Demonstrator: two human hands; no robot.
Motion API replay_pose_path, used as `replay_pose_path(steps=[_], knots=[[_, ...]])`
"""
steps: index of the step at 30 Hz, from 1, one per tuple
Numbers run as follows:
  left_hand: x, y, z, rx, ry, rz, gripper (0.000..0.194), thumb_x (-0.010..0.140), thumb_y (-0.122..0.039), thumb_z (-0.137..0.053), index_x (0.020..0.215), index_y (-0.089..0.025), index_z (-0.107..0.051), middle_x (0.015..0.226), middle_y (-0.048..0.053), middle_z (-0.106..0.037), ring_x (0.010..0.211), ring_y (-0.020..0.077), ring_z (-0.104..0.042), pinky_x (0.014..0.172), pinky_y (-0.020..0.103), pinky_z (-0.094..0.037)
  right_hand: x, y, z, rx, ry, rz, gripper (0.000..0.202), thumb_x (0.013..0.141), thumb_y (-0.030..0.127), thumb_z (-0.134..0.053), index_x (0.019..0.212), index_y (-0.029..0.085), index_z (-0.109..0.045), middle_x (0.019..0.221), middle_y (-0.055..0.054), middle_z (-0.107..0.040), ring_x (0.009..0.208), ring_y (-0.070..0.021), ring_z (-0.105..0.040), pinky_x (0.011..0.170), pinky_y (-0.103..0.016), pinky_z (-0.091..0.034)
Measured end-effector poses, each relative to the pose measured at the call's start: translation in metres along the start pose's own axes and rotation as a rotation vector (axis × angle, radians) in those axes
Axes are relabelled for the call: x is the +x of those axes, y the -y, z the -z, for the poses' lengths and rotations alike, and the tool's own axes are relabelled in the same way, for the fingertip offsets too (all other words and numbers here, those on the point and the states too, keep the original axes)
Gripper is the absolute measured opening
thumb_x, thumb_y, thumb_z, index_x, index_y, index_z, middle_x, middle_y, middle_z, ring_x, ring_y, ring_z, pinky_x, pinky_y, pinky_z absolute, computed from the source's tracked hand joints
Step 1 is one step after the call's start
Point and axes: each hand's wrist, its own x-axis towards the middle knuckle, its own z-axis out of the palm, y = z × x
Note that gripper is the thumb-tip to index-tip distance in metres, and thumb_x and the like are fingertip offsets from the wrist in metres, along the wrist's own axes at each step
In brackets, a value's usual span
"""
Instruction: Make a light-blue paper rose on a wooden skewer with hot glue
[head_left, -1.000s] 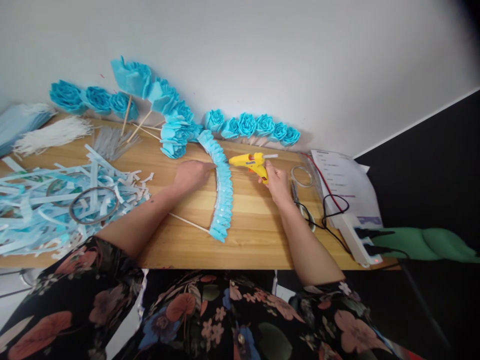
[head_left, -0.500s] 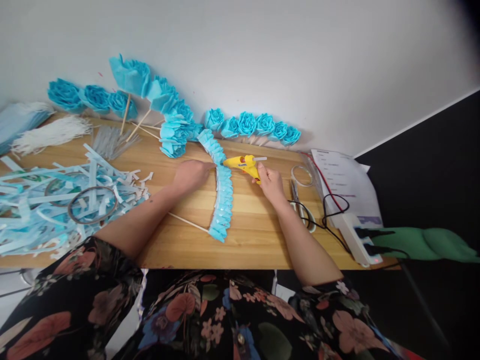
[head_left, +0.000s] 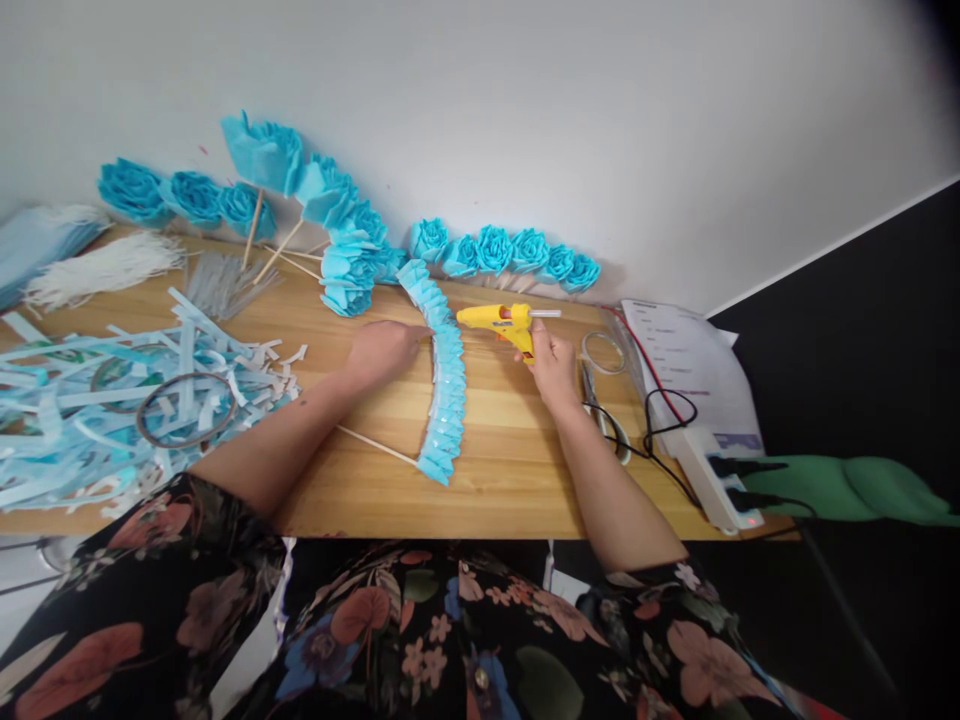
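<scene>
A long pleated blue strip (head_left: 448, 375) curves down the middle of the wooden table (head_left: 510, 480). My left hand (head_left: 386, 352) is closed at its left edge, fingertips touching the upper part of the strip. In my right hand (head_left: 551, 362) is a yellow glue gun (head_left: 510, 320), its nozzle pointing left, a little to the right of the strip and apart from it. A clear glue stick juts from the gun's back. One thin wooden stick (head_left: 379, 445) lies with its right end at the strip's lower end.
Blue paper flowers (head_left: 495, 248) on sticks line the wall. Blue and white paper strips (head_left: 97, 410) are heaped at the left. To the right are scissors (head_left: 592, 385), a tape roll (head_left: 604, 352), printed sheets (head_left: 686, 360), black cables and a white power strip (head_left: 716, 480).
My right hand has drawn the glue gun to the right, so its nozzle is now off the blue strip. My left hand has stayed in place.
</scene>
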Motion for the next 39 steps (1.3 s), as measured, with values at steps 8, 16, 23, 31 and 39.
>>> replay_pose_path(steps=[8,16,23,31,39], knots=[[-0.001,-0.002,0.001,0.017,0.005,0.022,0.049,0.098,-0.027,-0.040,0.140,-0.033,-0.064,0.117,0.010,-0.076,0.105,0.0269,-0.072,0.081,0.033,-0.052,-0.003,0.005,-0.001,-0.181,0.126,0.064,0.071,0.096,0.071,-0.032,0.057,0.020,-0.063,0.056,-0.006,-0.067,0.056,-0.0169,-0.059,0.054,-0.028,-0.035],[0.000,-0.001,0.001,0.011,0.002,-0.010,0.049,0.098,-0.027,-0.039,0.139,-0.035,-0.065,0.120,0.009,-0.076,0.107,0.0295,-0.072,0.084,0.035,-0.052,-0.002,0.007,0.000,-0.201,0.123,0.067,0.071,0.098,0.068,-0.032,0.055,0.021,-0.063,0.054,-0.005,-0.064,0.054,-0.0169,-0.057,0.056,-0.029,-0.034],[-0.001,-0.002,0.003,0.000,0.009,-0.011,0.049,0.098,-0.024,-0.040,0.140,-0.035,-0.064,0.121,0.009,-0.076,0.109,0.0293,-0.071,0.085,0.035,-0.053,0.000,0.006,0.002,-0.080,-0.002,0.008,0.069,0.094,0.070,-0.037,0.052,0.021,-0.060,0.054,-0.005,-0.063,0.055,-0.0168,-0.058,0.055,-0.028,-0.036],[0.000,-0.001,0.000,0.010,-0.001,-0.008,0.050,0.098,-0.026,-0.039,0.140,-0.036,-0.064,0.120,0.009,-0.076,0.108,0.0310,-0.072,0.084,0.037,-0.053,-0.003,0.007,-0.001,-0.162,0.088,0.053,0.070,0.095,0.071,-0.033,0.056,0.020,-0.063,0.054,-0.005,-0.064,0.056,-0.0172,-0.060,0.055,-0.028,-0.035],[0.001,0.000,-0.003,0.017,-0.018,0.018,0.050,0.098,-0.027,-0.038,0.141,-0.034,-0.063,0.118,0.010,-0.076,0.106,0.0315,-0.072,0.082,0.036,-0.052,-0.003,0.009,-0.001,-0.219,0.114,0.042,0.066,0.098,0.062,-0.033,0.057,0.019,-0.062,0.056,-0.006,-0.066,0.055,-0.0164,-0.059,0.055,-0.028,-0.033]])
